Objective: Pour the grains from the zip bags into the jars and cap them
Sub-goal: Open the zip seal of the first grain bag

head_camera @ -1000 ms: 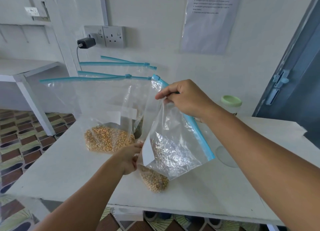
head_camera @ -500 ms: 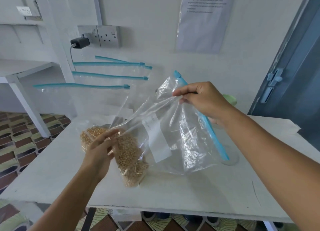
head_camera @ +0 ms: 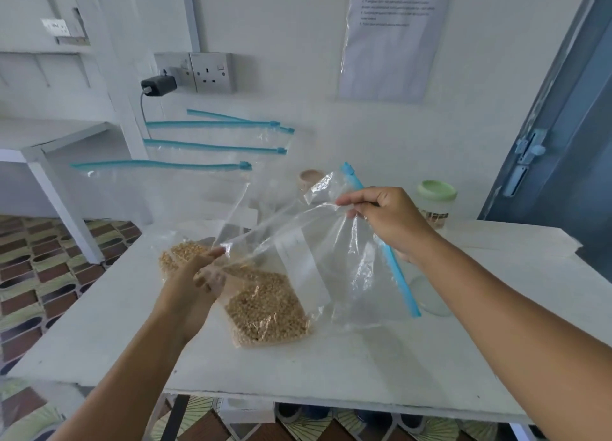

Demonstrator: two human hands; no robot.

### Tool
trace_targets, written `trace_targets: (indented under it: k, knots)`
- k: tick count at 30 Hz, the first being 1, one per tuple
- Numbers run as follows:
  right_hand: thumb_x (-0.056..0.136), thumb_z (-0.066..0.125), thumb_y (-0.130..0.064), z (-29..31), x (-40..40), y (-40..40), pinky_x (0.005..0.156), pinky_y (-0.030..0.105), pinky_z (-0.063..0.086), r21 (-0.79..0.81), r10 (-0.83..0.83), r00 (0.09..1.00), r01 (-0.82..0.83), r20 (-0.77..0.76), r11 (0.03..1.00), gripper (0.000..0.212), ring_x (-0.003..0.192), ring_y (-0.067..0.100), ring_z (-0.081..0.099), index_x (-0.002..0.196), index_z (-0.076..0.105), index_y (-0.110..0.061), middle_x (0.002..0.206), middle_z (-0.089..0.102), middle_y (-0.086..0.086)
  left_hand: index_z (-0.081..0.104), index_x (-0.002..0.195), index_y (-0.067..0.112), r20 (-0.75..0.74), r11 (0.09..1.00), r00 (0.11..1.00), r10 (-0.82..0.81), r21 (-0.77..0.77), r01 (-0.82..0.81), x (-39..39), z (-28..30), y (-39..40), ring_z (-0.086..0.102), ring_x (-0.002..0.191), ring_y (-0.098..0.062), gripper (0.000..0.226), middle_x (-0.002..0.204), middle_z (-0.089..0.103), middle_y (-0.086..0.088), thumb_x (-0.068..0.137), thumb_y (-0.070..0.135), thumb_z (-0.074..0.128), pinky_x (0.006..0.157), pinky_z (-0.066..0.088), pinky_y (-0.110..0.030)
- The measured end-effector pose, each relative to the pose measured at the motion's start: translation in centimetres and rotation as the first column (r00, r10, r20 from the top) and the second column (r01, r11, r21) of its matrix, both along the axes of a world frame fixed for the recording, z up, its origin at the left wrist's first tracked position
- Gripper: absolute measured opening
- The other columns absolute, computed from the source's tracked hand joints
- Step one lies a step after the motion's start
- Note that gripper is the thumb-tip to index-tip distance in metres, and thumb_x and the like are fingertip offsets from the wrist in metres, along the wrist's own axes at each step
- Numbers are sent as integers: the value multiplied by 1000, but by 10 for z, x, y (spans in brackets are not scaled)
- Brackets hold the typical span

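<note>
The bag (head_camera: pixel 318 268) in hand lies slantwise between the two hands, its long axis running from the grain-filled corner low and near the left fingers up to the blue zip edge (head_camera: pixel 381 238) by the right fingers. The grains (head_camera: pixel 268 311) have settled into that low corner, which rests on the bench (head_camera: pixel 331 367) just right of the left hand (head_camera: pixel 195 281). The zip edge runs steeply, its slider end above the right fingers and its other end down near the bench, below and to the right of them.

The right hand (head_camera: pixel 387 218) is raised, knuckles up, with thumb and fingers pinching the clear film just beside the zip edge. The left hand is lower, reaching forward, its fingers curled on the film at the bag's left side just above the grains; part of that hand shows through the plastic. So the mouth is nearest the right hand and the weight nearest the left.

A jar with a green cap (head_camera: pixel 436 205) stands beyond the right fingers, further back on the bench, and another pale-topped jar (head_camera: pixel 309 179) shows behind the bag, between the two hands. A clear disc (head_camera: pixel 430 296), perhaps a lid, lies on the bench under the right wrist. A second bag of grains (head_camera: pixel 180 255) sits beyond the left fingers, with more bags (head_camera: pixel 212 145) further back.

Judging from this, pouring calls for the zip to be opened and the mouth turned toward a jar while the left hand lifts the heavy corner.
</note>
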State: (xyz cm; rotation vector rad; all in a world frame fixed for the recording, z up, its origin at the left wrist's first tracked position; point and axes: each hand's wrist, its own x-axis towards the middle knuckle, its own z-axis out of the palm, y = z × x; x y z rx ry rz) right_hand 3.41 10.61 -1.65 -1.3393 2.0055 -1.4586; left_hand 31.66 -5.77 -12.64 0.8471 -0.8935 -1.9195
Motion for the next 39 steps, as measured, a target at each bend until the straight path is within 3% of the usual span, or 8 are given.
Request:
trace_targets:
  k: [5,9,14,19,26,30,35,39]
  knots:
    - [102,52,-7,-5,0,-8,105,51,52,9,-17,1000,17,18,1000,45,103,40,67,96,83,-39,95,78,1,83,107,18,236,984,963,-127,-95,152,9,-10,-9,51,85,-11,21,118,70,3,89,15,73,83,41,-25]
    - [102,51,-5,-5,2,-12,104,50,53,0,-6,1000,6,16,1000,44,102,43,66,98,83,-35,96,78,0,85,91,20,212,986,977,-36,-152,69,4,-10,-5,62,101,-12,31,109,75,4,98,0,62,98,42,-30]
    - [102,50,1,5,-2,-7,81,14,55,-68,-29,997,34,69,997,45,87,8,71,95,81,-31,85,75,-13,81,97,20,109,935,983,151,-339,-106,-3,18,-7,69,81,-4,30,90,77,6,97,-4,63,74,53,-17]
    - [102,49,1,-5,0,-5,70,6,45,-34,-9,998,12,68,999,46,73,-4,66,96,80,-33,83,75,-4,85,98,16,52,961,997,64,-274,-47,3,19,-21,53,73,-10,36,85,63,0,102,-1,53,80,45,-23]
    - [102,48,3,-3,-2,-12,73,14,48,-81,-20,993,30,120,996,46,82,6,71,98,82,-29,85,77,-8,75,97,13,66,912,976,209,-372,-170,8,20,-24,65,79,-1,28,85,76,11,98,-9,58,75,51,-11]
    - [103,52,-3,-7,0,-17,77,15,46,-15,14,996,-13,89,1000,44,86,10,71,98,82,-34,85,77,0,80,105,12,135,945,987,91,-325,-42,17,11,-28,56,84,-13,33,89,70,2,100,-7,54,89,48,-26]
    - [103,49,-2,-10,-2,-22,89,24,49,-29,2,994,2,110,1000,48,94,23,72,95,82,-35,92,78,6,78,113,11,60,977,996,60,-206,-46,35,10,-35,60,79,-15,30,110,74,-11,102,-1,54,76,57,-23]
    - [102,49,0,-9,-3,-24,95,30,53,-28,-1,994,4,106,1000,50,99,27,72,91,82,-35,91,78,4,77,104,20,71,968,994,86,-240,-66,31,17,-31,63,73,-10,18,103,76,-5,99,10,62,76,44,-27]
